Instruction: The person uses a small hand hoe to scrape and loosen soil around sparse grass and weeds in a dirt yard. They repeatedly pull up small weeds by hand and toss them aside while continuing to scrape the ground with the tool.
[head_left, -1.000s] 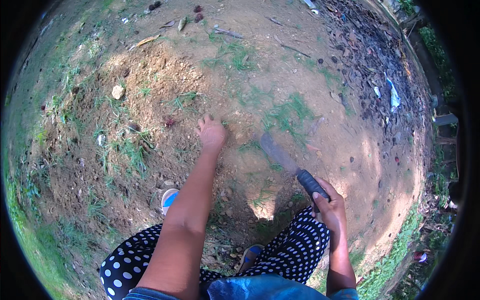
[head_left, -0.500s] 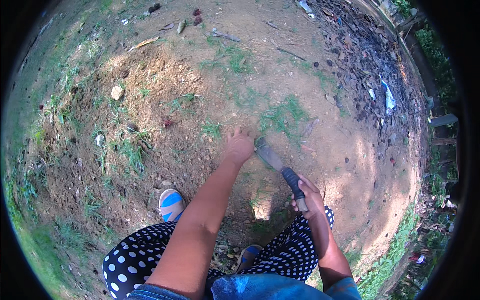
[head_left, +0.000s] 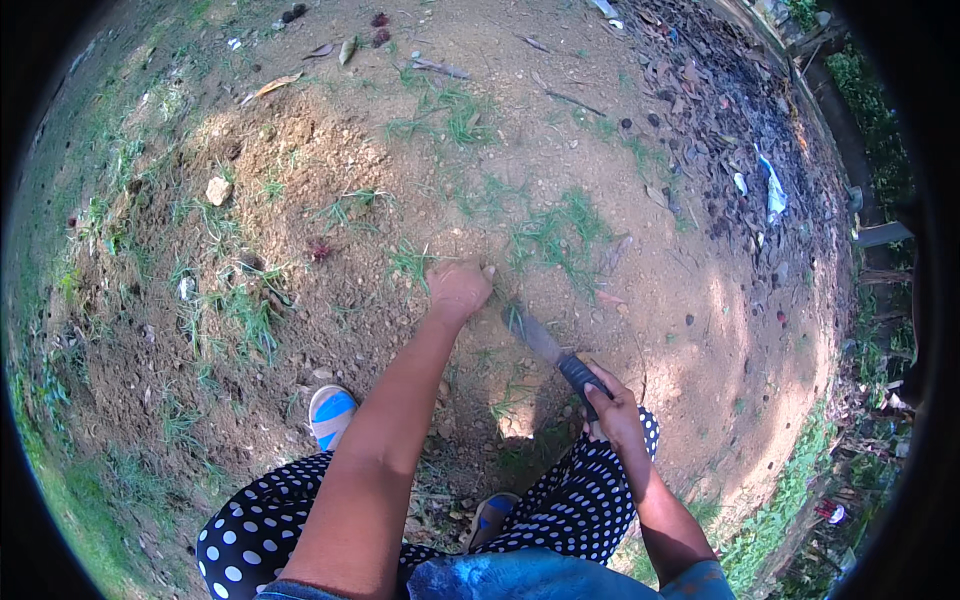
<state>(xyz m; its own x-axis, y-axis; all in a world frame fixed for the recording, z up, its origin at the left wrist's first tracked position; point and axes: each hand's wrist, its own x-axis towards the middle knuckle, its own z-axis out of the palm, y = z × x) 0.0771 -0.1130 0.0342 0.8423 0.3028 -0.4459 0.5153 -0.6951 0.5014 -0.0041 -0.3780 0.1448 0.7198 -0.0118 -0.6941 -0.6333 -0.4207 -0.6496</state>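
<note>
My left hand [head_left: 460, 288] is low over the soil with its fingers curled in, right beside a small grass tuft [head_left: 409, 262]. The fingertips point down and away, so whatever they hold is hidden. In my right hand [head_left: 614, 408] is a short, broad-bladed knife [head_left: 534, 338] with a dark, ridged handle [head_left: 580, 376]. Its grey blade slants forward and left, the tip near the ground just right of my left hand. A larger patch of grass [head_left: 560, 235] grows beyond the blade.
Loosened soil [head_left: 300, 165] lies at the left with a pale stone [head_left: 219, 191] on it. Dark leaf litter [head_left: 730, 130] and a white-and-blue wrapper [head_left: 773, 190] are at the far right. My sandalled foot [head_left: 331, 414] is planted left of my left forearm.
My left hand has gone from spread fingers on the soil to curled ones, moving slightly left toward the grass tuft. The knife has drawn back a little from it, still in my right hand.
</note>
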